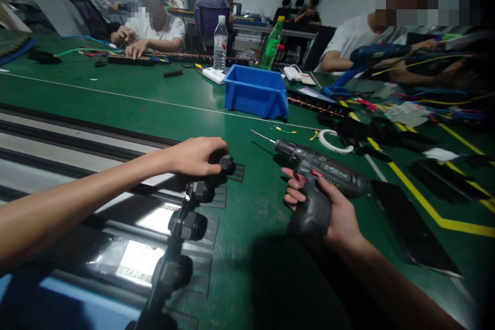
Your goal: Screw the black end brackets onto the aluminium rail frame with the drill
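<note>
My right hand [340, 211] is wrapped round the grip of a black cordless drill [328, 165]. Its long thin bit points up and left, held above the green table. At the left, my left hand [199, 155] reaches over long metal-and-black profiles [143, 219] lying side by side. Its fingers curl round the farthest black cable gland [227, 164], at the end of a profile. Nearer to me, more black cable glands [199, 191] stand in a row, with slotted black end plates [209, 229] flat beside them.
A blue bin [255, 92] stands beyond the drill, with a clear bottle [220, 44] and a green bottle [274, 44] behind it. At the right lie a white ring [334, 142], a dark flat panel [410, 227] and loose wires. Two co-workers sit across the table [185, 95].
</note>
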### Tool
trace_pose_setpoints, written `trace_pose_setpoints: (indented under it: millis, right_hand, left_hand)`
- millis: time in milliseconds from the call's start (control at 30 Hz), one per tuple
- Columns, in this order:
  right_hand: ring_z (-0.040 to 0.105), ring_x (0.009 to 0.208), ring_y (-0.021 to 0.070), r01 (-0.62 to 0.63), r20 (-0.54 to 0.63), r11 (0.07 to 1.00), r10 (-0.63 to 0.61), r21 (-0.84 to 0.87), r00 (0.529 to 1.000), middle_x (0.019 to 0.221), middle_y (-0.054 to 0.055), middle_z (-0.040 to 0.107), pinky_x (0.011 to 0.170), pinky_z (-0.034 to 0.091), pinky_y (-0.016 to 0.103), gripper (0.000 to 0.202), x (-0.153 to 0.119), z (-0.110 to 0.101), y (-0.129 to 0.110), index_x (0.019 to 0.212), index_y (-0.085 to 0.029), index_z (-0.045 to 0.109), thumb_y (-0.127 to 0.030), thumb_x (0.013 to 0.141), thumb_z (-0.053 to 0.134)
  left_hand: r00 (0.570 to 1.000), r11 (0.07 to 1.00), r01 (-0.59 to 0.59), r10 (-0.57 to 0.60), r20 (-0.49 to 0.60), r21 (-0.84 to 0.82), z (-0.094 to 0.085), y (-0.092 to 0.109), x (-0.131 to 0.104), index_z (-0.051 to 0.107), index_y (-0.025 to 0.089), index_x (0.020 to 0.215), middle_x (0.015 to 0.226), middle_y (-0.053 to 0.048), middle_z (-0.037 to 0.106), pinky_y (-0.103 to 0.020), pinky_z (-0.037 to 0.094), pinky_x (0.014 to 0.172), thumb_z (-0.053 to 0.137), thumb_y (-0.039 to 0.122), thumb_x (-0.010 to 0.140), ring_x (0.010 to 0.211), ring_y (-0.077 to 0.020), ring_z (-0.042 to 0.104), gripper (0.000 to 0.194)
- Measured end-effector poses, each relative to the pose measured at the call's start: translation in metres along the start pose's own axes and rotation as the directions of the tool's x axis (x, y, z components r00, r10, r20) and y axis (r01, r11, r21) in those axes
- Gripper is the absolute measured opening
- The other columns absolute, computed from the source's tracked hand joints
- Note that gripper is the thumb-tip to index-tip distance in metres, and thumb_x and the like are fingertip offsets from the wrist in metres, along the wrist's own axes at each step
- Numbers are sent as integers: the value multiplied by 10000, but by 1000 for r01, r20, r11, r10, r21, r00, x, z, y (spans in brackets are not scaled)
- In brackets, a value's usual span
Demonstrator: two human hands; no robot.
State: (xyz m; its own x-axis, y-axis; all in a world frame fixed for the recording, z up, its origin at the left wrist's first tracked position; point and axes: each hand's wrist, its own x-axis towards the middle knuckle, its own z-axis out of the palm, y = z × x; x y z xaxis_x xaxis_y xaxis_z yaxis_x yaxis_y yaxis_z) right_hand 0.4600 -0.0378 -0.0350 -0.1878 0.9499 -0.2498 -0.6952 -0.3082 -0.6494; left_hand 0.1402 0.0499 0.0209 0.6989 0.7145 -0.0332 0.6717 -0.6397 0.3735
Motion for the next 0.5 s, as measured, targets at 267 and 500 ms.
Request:
trace_pose_setpoints:
  millis: [267, 500]
  right_hand:
    - [543, 646, 117, -38, -25, 996, 40, 86, 999, 888, 80, 574, 626, 574, 261, 520, -2, -8, -5, 1350, 68, 564, -275, 964, 508]
    - [534, 625, 128, -50, -42, 999, 50, -5, 998, 870, 77, 587, 602, 575, 257, 455, -3, -9, -6, 1254, 0, 673, -269, 900, 578]
  left_hand:
    - [1000, 998, -23, 23, 7, 53, 0, 4, -11, 574, 181, 1295, 1134, -70, 671, -406, 460, 950, 616, 344, 862, 1027, -264, 626, 464]
    - [999, 997, -23, 21, 24, 70, 0, 2, -12, 561, 189, 1265, 1113, -63, 660, -401, 451, 913, 604, 331, 845, 979, -251, 604, 446]
